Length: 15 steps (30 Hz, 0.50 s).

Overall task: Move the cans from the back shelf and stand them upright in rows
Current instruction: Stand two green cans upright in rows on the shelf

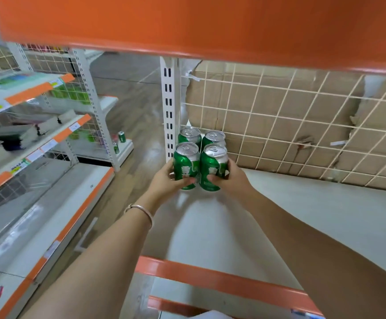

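L hand [164, 180], R hand [232, 178], gripping front cans [185, 164]

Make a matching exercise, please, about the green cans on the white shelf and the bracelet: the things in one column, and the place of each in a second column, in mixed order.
Things
1. front left can
2. front right can
3. back right can
4. bracelet

Places
A. worn on the arm, just behind the left hand
B. gripped by the right hand
C. standing upright near the wire grid, no hand on it
D. gripped by the left hand

Pairs: 1-D, 2-B, 3-C, 4-A
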### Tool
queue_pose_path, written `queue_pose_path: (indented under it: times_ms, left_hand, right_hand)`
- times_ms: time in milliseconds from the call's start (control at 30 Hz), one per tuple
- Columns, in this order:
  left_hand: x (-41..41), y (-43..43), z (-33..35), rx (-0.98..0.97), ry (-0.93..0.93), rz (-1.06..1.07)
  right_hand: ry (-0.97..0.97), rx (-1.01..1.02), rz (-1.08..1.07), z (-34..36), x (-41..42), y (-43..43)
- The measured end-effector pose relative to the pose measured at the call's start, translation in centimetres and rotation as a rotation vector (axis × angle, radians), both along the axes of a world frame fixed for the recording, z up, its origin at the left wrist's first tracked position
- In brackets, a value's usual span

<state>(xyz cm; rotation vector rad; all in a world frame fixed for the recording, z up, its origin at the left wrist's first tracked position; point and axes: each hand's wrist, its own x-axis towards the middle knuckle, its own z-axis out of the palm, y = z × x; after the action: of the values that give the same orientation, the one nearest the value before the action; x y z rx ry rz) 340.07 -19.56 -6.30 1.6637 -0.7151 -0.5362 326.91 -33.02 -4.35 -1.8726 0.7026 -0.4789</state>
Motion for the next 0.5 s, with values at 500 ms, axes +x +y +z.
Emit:
queue_pose_path:
  times_ms: [500]
  left_hand:
    - [-3.0,1.1,0.6,0.295,-0.201,0.245]
  right_hand:
    - [-0.016,-0.023,-0.189,-0.5,-0.3,2.8]
